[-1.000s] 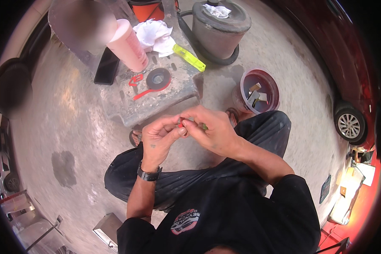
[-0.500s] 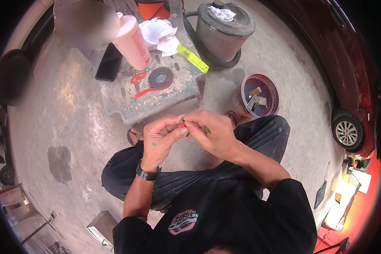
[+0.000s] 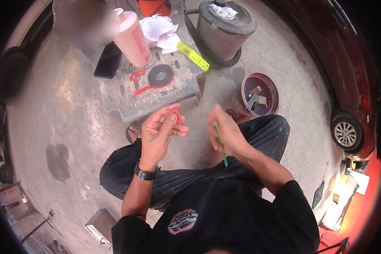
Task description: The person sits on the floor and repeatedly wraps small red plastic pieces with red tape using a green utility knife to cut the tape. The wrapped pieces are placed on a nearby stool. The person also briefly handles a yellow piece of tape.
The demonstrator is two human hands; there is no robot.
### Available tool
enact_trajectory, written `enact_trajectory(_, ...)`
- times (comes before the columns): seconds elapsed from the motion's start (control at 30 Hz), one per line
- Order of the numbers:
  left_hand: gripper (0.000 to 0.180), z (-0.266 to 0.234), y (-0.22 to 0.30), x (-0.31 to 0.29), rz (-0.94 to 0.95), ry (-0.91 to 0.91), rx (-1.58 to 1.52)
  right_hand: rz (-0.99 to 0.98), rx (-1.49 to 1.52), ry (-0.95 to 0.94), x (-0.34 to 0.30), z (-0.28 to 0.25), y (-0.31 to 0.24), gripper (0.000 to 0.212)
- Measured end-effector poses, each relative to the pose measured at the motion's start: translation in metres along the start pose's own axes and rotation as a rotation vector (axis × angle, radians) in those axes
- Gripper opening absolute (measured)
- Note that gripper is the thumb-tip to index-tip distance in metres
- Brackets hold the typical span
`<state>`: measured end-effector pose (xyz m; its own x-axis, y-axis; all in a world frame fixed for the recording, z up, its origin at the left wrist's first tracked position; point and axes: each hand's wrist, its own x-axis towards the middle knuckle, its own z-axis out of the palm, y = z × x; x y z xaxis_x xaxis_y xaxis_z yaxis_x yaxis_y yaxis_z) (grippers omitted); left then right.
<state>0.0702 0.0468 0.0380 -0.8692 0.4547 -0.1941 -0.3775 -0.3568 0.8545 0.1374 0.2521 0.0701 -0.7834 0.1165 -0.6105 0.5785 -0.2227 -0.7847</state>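
My left hand (image 3: pixel 154 135) pinches a small red piece (image 3: pixel 178 120) between thumb and fingers, above my crossed legs. The thumb covers part of it. Apart from it on the right, my right hand (image 3: pixel 229 134) holds a slim green stick (image 3: pixel 224 157) that slants down out of the hand. Its fingers are smeared by motion. Ahead, on a worn grey step stool (image 3: pixel 148 108), lies a roll of dark double-sided tape (image 3: pixel 168 81) with a red backing tail. Beside the roll is another red cut-out piece (image 3: pixel 137 75).
The stool also bears a black phone (image 3: pixel 108 61), a pink cup (image 3: pixel 133 42), a white cloth (image 3: pixel 158 31) and a bright yellow tool (image 3: pixel 193 56). Right of it stand a lidded dark canister (image 3: pixel 220 40) with a hose and a bucket (image 3: pixel 238 100) of liquid with small blocks. A dark red car (image 3: pixel 326 63) is farther right.
My hands were together at the red piece. The right hand has moved away to the right, and the green stick now shows plainly. The left hand keeps the red piece, which is less covered.
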Motion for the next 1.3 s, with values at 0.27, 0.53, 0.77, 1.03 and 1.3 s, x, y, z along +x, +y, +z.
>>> enact_trajectory(0.27,0.031,-0.004,-0.003,-0.001,-0.065,0.011,0.047,0.237,0.259,-0.064,-0.080,0.004,0.090,0.042)
enact_trajectory(0.53,0.025,0.001,-0.001,0.000,-0.029,0.083,0.003,0.251,0.211,-0.259,-0.118,0.008,0.047,0.040)
enact_trajectory(0.77,0.018,0.002,-0.004,-0.003,0.020,0.087,0.054,-0.305,-0.227,0.039,-0.050,0.022,0.006,0.023)
enact_trajectory(1.03,0.014,0.005,-0.007,-0.004,0.106,0.051,0.030,-0.491,-0.293,0.090,-0.011,0.044,-0.008,0.013)
enact_trajectory(1.3,0.012,0.006,-0.008,-0.005,0.118,0.048,0.030,-0.484,-0.287,0.088,-0.007,0.048,-0.005,0.012)
